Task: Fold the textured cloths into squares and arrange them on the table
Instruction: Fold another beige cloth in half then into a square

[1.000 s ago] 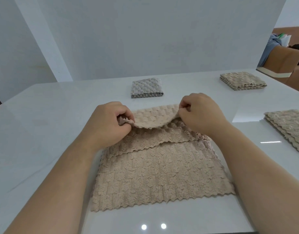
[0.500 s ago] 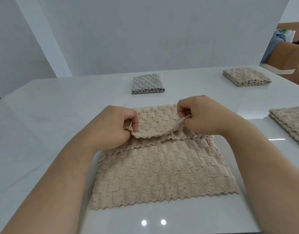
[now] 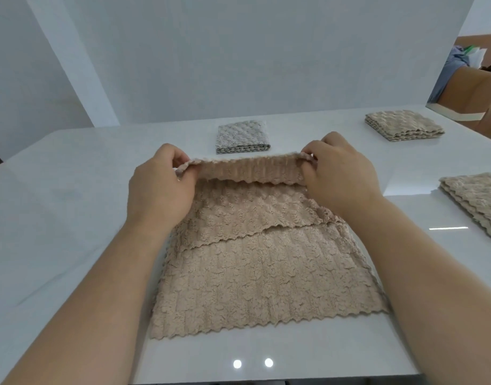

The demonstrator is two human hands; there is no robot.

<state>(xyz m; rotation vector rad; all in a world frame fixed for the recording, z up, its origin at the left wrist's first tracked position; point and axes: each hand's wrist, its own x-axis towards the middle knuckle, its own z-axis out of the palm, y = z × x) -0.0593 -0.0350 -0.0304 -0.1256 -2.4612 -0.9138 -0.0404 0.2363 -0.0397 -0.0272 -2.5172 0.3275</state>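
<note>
A beige textured cloth [image 3: 263, 279] lies spread on the white table [image 3: 66, 218] in front of me, its far part doubled over in layers. My left hand [image 3: 161, 187] pinches the far left corner and my right hand [image 3: 338, 176] pinches the far right corner. Between them the far edge is lifted off the table and stretched taut. A grey folded cloth [image 3: 242, 136] sits just beyond my hands. A beige folded cloth [image 3: 402, 125] lies at the far right, and another beige folded cloth [image 3: 477, 201] lies at the right edge.
Grey wall panels stand behind the table. A brown chair [image 3: 480, 90] with clothes on it shows at the far right. The table's near edge runs along the bottom of the view.
Both hands have moved apart and raised the far edge of the cloth, pulling it straight and taut where it sagged between them before.
</note>
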